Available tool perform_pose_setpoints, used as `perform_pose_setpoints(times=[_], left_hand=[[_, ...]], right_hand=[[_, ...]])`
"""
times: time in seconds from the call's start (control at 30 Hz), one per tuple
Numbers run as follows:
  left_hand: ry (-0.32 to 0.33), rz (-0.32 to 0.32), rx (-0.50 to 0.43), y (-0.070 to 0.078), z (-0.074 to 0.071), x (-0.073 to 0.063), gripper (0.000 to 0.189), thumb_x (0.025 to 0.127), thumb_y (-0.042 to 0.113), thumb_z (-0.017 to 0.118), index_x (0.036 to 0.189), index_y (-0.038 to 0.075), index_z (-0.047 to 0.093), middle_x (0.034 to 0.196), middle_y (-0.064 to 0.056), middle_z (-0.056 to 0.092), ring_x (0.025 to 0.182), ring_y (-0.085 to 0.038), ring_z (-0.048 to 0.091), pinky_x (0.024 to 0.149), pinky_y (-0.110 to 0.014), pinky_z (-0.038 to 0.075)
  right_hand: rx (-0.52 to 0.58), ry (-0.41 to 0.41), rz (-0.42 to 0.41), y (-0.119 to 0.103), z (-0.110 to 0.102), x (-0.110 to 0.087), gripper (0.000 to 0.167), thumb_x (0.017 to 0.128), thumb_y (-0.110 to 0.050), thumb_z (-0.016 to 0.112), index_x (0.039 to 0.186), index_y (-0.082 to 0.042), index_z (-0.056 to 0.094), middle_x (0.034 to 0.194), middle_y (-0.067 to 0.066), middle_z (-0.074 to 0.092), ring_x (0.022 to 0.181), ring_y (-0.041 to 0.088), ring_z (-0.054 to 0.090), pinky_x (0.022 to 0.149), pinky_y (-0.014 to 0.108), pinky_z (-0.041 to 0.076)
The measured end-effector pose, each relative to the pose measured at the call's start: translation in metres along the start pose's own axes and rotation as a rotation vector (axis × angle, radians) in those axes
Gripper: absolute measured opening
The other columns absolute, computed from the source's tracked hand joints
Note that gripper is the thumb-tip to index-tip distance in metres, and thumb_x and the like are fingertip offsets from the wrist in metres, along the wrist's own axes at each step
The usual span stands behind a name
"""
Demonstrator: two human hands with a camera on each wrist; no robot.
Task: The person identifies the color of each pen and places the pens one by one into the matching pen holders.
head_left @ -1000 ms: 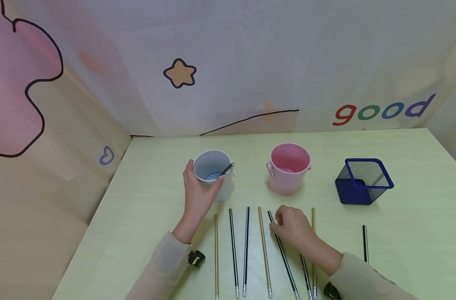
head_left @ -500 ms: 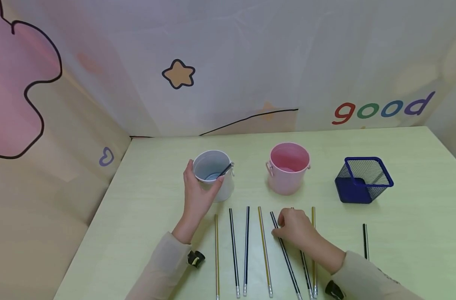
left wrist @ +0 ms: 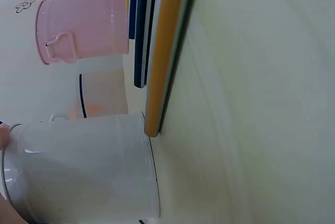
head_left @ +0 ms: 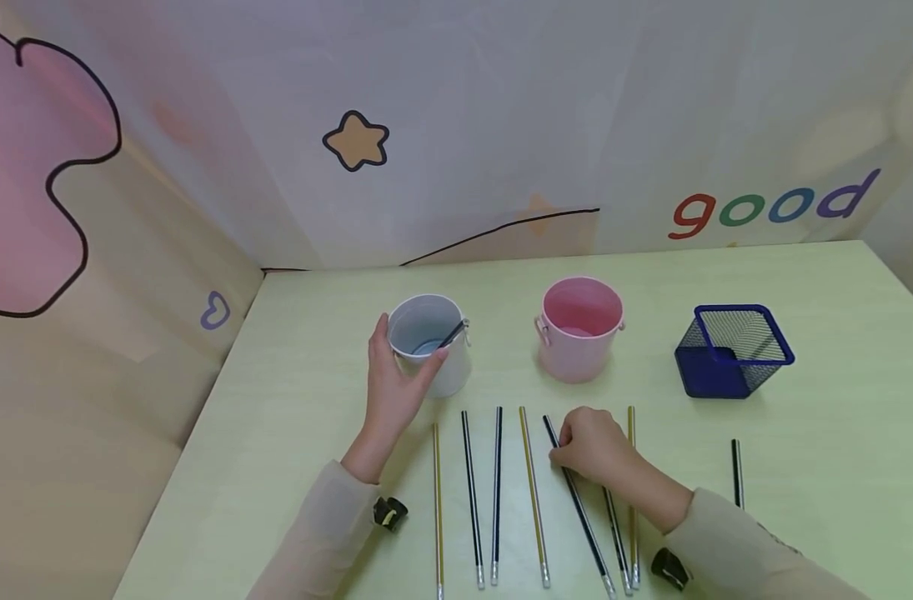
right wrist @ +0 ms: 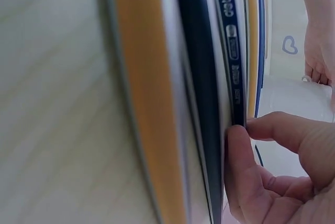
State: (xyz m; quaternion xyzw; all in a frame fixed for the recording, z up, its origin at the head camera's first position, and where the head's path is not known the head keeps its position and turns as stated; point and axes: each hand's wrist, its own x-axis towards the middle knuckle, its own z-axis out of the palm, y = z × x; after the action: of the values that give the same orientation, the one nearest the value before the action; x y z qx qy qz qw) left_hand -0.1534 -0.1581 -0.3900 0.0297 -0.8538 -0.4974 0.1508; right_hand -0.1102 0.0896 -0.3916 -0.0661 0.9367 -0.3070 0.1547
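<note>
My left hand (head_left: pixel 396 387) grips the white bucket (head_left: pixel 450 375) by its rim, thumb on the near side. A dark pencil (head_left: pixel 452 334) leans inside that bucket. To the right, my right hand (head_left: pixel 594 446) pinches a dark striped pencil (head_left: pixel 584 521) near its upper end, and the pencil lies slanted along the table. In the right wrist view, thumb and forefinger (right wrist: pixel 272 127) close on either side of this pencil, which bears white lettering (right wrist: pixel 228 4). Left of it, a yellow pencil (head_left: pixel 534 500) and two dark pencils (head_left: pixel 471 500) lie in a row.
A pink bucket (head_left: pixel 576 358) stands behind the right hand. Farther right is a blue mesh basket (head_left: pixel 714 379). Another yellow pencil (head_left: pixel 437 508) lies by the left forearm; a dark one (head_left: pixel 615 533) and a yellow one (head_left: pixel 633 533) lie under the right wrist. One dark pencil (head_left: pixel 737 475) lies far right.
My right hand has shifted slightly right, and the upper end of the pinched pencil has moved right with it. My left hand keeps its grip on the white bucket.
</note>
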Motion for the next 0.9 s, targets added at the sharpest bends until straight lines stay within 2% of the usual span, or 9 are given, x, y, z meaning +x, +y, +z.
perform_pose_setpoints(times=[0.33, 0.6, 0.9], left_hand=[[0.002, 0.0, -0.019, 0.0014, -0.0015, -0.0015, 0.091, 0.081, 0.028, 0.074, 0.149, 0.0, 0.021, 0.15, -0.021, 0.029, 0.137, -0.035, 0.032, 0.111, -0.053, 0.028], [-0.024, -0.037, -0.037, 0.0034, -0.0006, -0.0028, 0.092, 0.081, 0.029, 0.075, 0.15, 0.003, 0.019, 0.151, -0.018, 0.028, 0.138, -0.035, 0.031, 0.111, -0.053, 0.028], [-0.028, -0.049, -0.058, 0.0044, -0.0021, -0.0013, 0.092, 0.082, 0.028, 0.074, 0.15, 0.003, 0.018, 0.152, -0.018, 0.025, 0.139, -0.035, 0.028, 0.111, -0.054, 0.027]], right_hand=[[0.041, -0.017, 0.031, 0.0008, 0.0018, 0.0017, 0.019, 0.072, -0.006, 0.071, 0.062, -0.006, 0.055, 0.06, 0.003, 0.053, 0.054, 0.015, 0.048, 0.049, 0.025, 0.039], [0.2, -0.058, 0.07, 0.0009, 0.0, -0.0015, 0.013, 0.074, -0.007, 0.068, 0.067, -0.005, 0.058, 0.055, 0.002, 0.055, 0.047, 0.013, 0.054, 0.048, 0.026, 0.043], [0.313, -0.112, 0.106, -0.0033, -0.0029, -0.003, 0.009, 0.08, -0.008, 0.066, 0.077, -0.002, 0.06, 0.069, 0.004, 0.059, 0.056, 0.014, 0.057, 0.055, 0.029, 0.051]])
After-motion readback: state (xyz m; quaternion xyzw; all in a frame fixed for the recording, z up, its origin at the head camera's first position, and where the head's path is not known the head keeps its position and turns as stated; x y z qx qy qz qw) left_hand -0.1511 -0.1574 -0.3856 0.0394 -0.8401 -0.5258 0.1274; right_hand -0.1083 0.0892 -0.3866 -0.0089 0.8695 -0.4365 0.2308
